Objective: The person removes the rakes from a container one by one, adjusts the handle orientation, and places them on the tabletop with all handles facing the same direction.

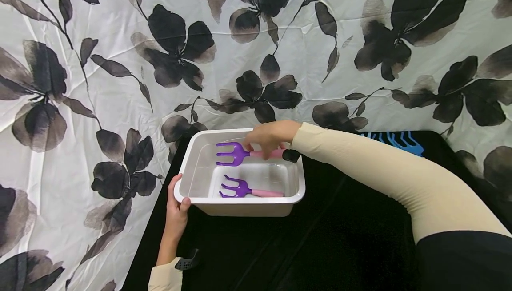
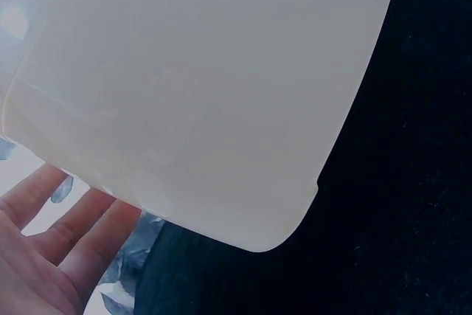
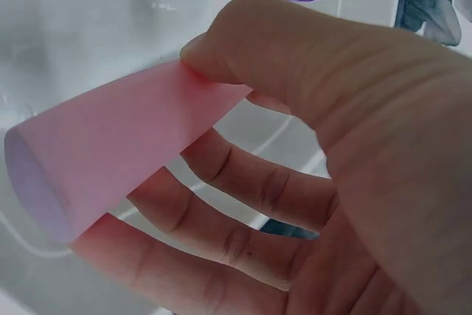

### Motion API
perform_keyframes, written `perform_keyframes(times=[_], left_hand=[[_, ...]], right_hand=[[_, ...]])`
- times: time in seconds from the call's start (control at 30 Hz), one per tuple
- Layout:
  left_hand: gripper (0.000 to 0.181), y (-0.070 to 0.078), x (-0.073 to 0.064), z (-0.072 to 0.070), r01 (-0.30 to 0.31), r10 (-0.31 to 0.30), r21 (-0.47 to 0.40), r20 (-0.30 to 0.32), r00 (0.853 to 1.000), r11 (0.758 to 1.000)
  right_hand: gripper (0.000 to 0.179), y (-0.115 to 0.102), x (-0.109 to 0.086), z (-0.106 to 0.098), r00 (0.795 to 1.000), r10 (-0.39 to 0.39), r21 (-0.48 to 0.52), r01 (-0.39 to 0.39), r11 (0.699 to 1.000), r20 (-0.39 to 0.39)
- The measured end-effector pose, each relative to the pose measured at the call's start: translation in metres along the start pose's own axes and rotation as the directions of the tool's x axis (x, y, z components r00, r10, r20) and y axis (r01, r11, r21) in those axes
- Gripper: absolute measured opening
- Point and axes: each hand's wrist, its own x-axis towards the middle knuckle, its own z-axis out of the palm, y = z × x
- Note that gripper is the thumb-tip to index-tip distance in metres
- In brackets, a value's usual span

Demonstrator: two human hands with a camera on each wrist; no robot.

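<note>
A white plastic tub (image 1: 240, 211) stands on the black cloth. My left hand (image 1: 177, 217) grips its near left corner, thumb at the front rim and fingers along the left side; fingers (image 2: 96, 234) show against the tub wall in the left wrist view. Over the tub, my right hand (image 1: 269, 137) holds a toy garden fork (image 1: 236, 154) with purple tines and a pink handle. The right wrist view shows thumb and fingers around that pink handle (image 3: 118, 138). A second purple and pink garden fork (image 1: 242, 189) lies inside the tub, its tines pointing left.
Several blue fork-like tines (image 1: 404, 142) lie at the back right of the black cloth (image 1: 340, 229), partly behind my right sleeve (image 1: 360, 157). A white curtain (image 1: 100, 24) with dark flowers hangs behind and to the left.
</note>
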Motion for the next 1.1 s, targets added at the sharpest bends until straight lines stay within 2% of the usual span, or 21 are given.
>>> perform_keyframes(times=[0.37,0.53,0.7,0.9,1.1], left_hand=[[0.063,0.002,-0.001,0.002,0.033,-0.033,0.019,-0.006,0.999,0.999],[0.063,0.001,-0.001,0.002,0.045,-0.045,0.027,-0.016,0.999,0.999],[0.064,0.002,-0.001,0.003,0.052,-0.052,0.019,-0.017,0.998,0.998],[0.068,0.005,0.002,0.005,0.018,-0.018,-0.005,0.001,1.0,1.0],[0.068,0.006,0.004,0.007,0.028,-0.028,-0.01,0.02,0.999,1.0]], right_hand=[[0.045,0.019,-0.04,-0.016,0.991,-0.064,0.024,0.068,0.997,-0.119],[0.046,0.034,-0.063,-0.021,0.984,-0.071,0.028,0.077,0.997,-0.164],[0.039,0.057,-0.088,-0.022,0.972,-0.087,0.045,0.099,0.994,-0.217],[0.037,0.087,-0.121,-0.016,0.966,-0.044,0.14,0.082,0.987,-0.256],[0.044,0.121,-0.153,0.005,0.957,0.045,0.2,0.014,0.98,-0.287]])
